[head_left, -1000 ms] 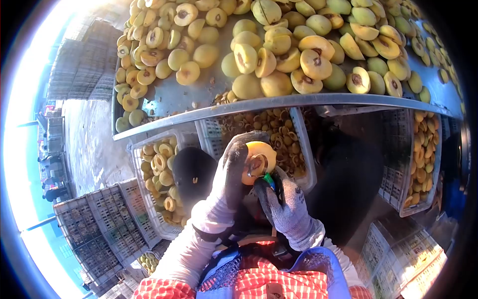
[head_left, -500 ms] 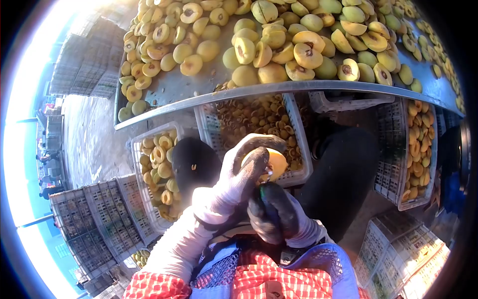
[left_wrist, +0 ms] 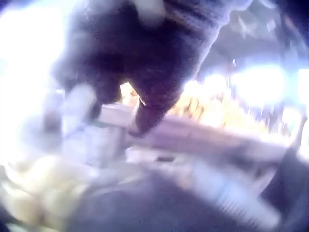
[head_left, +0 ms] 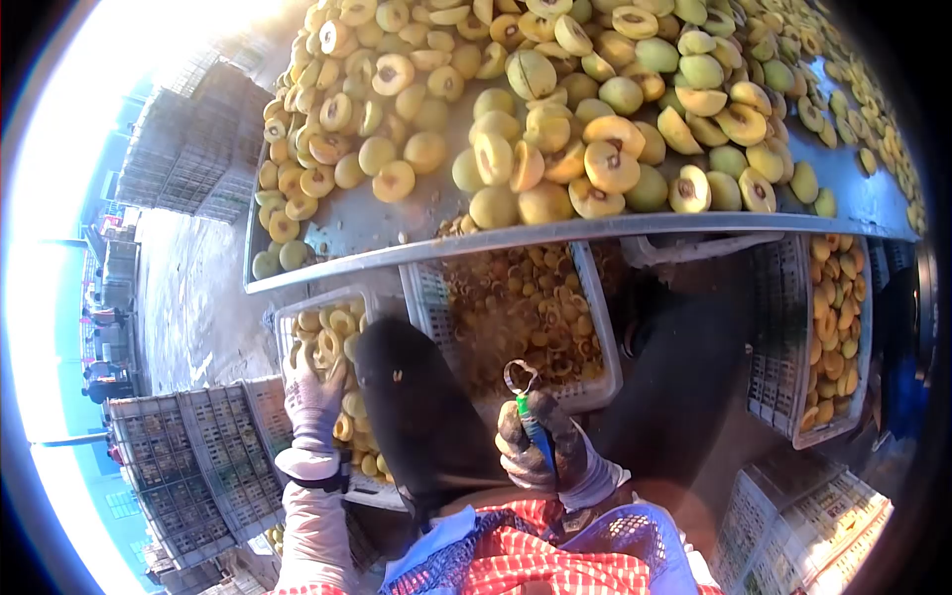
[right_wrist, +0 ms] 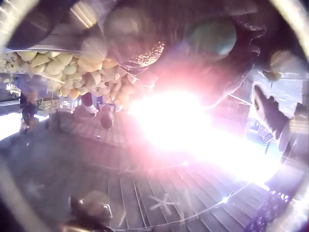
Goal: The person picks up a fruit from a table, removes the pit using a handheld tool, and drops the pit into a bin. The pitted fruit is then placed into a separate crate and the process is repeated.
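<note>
My gloved left hand [head_left: 313, 397] reaches into the left crate [head_left: 283, 332], its fingers spread over pitted yellow stone-fruit halves [head_left: 342, 322]. In the left wrist view the picture is blurred, with a gap between thumb and fingers and no fruit in it. Close to my lap, my gloved right hand [head_left: 543, 446] grips the green and blue handle of a pitting tool [head_left: 523, 405]. The tool's looped metal blade [head_left: 520, 376] points up and away from me, with no fruit on it. Strong glare washes out much of the right wrist view.
A metal-edged table [head_left: 446, 246] ahead bears a heap of halved fruit [head_left: 615, 164]. Below its edge, between my knees, stands a crate [head_left: 597, 307] of pits and scraps. Another crate [head_left: 778, 337] of fruit halves is at the right. Stacked crates [head_left: 193, 451] stand at the left.
Earlier both hands were together, the left holding a fruit half and the right working the tool in it. Now the left hand has moved left to the crate; the right keeps the tool.
</note>
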`<state>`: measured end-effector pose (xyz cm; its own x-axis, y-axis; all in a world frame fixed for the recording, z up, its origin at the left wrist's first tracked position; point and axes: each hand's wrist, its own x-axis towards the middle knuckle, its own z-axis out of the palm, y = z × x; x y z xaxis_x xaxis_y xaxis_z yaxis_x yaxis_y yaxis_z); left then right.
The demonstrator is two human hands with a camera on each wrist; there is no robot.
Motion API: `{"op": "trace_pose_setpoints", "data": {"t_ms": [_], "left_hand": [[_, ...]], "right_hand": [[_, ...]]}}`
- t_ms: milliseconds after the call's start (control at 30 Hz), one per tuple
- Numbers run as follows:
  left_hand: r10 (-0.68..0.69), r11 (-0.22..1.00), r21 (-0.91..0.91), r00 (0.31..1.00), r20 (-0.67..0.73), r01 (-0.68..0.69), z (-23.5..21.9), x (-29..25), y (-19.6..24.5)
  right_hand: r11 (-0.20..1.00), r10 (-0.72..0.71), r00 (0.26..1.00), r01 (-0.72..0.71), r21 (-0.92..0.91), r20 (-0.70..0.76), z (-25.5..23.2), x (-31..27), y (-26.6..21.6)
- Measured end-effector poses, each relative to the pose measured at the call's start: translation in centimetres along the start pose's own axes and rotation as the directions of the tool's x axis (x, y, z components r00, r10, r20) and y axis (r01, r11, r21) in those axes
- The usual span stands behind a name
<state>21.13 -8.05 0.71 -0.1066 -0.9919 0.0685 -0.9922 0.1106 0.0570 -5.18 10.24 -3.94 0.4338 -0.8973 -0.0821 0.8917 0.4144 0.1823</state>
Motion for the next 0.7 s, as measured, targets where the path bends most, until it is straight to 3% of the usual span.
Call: {"op": "trace_pose_setpoints", "data": {"t_ms": [67, 100, 133, 167, 233, 267, 367, 400, 433, 500, 533, 567, 600, 633, 700], "left_hand": [[0.22, 0.911, -0.306, 0.953, -0.208, -0.277, -1.0, 2.0, 7.6], [0.326, 0.867, -0.308, 0.914, -0.243, -0.391, -0.8, 3.7, 11.2], [0.284, 0.864, -0.38, 0.943, -0.171, -0.329, -0.5, 4.8, 15.0], [0.396, 0.84, -0.38, 0.916, -0.06, -0.388, 0.6, 7.3, 17.2], [0.466, 0.874, -0.187, 0.883, 0.059, -0.448, 2.4, 10.3, 21.8], [0.403, 0.913, -0.033, 0.884, 0.236, -0.407, 4.1, 12.1, 23.7], [0.448, 0.875, -0.067, 0.751, 0.485, -0.479, 4.0, 15.5, 24.8], [0.542, 0.824, -0.094, 0.73, 0.416, -0.559, 4.1, 15.8, 23.9], [0.542, 0.812, -0.053, 0.718, 0.437, -0.581, 3.8, 16.4, 23.0], [0.647, 0.762, -0.115, 0.743, 0.169, -0.637, 4.4, 16.5, 19.8], [0.582, 0.77, -0.425, 0.797, 0.162, -0.477, 4.6, 16.3, 18.2], [0.533, 0.603, -0.765, 0.827, 0.177, -0.225, 3.9, 14.7, 17.8], [0.518, 0.382, -0.924, 0.833, 0.196, -0.02, 2.4, 12.3, 17.7], [0.505, 0.115, -0.975, 0.834, 0.222, 0.19, 1.0, 9.7, 17.7], [0.586, -0.13, -0.914, 0.773, 0.241, 0.384, 0.5, 5.4, 17.5]], "right_hand": [[0.995, 0.018, 0.993, -0.03, -0.098, -0.114, 0.8, 0.4, -0.5], [0.992, 0.028, 0.989, -0.045, -0.116, -0.144, 0.7, 0.5, -0.7], [0.989, 0.034, 0.984, -0.058, -0.136, -0.173, 0.5, 0.5, -0.8], [0.987, 0.036, 0.978, -0.067, -0.149, -0.205, 0.2, 0.4, -0.8], [0.986, 0.035, 0.966, -0.075, -0.147, -0.255, -0.2, 0.5, -1.2], [0.988, 0.037, 0.962, -0.076, -0.136, -0.271, -0.4, 0.6, -1.7], [0.995, -0.028, 0.96, 0.001, -0.098, -0.278, -0.5, 0.9, -2.4], [0.996, -0.056, 0.96, 0.034, -0.084, -0.275, -0.3, 1.0, -2.4], [0.991, -0.077, 0.929, 0.032, -0.129, -0.361, 0.3, 1.1, -2.4], [0.975, -0.131, 0.847, 0.015, -0.223, -0.515, 1.8, 1.3, -3.0], [0.974, -0.151, 0.864, 0.048, -0.22, -0.48, 1.6, 1.2, -3.1], [0.973, -0.172, 0.878, 0.082, -0.215, -0.446, 1.4, 1.0, -3.2], [0.971, -0.194, 0.89, 0.115, -0.209, -0.412, 1.2, 0.8, -3.2], [0.94, -0.245, 0.887, 0.117, -0.321, -0.391, 1.5, 0.8, -3.4], [0.841, -0.331, 0.881, 0.111, -0.53, -0.34, 3.1, 0.5, -4.1]]}}
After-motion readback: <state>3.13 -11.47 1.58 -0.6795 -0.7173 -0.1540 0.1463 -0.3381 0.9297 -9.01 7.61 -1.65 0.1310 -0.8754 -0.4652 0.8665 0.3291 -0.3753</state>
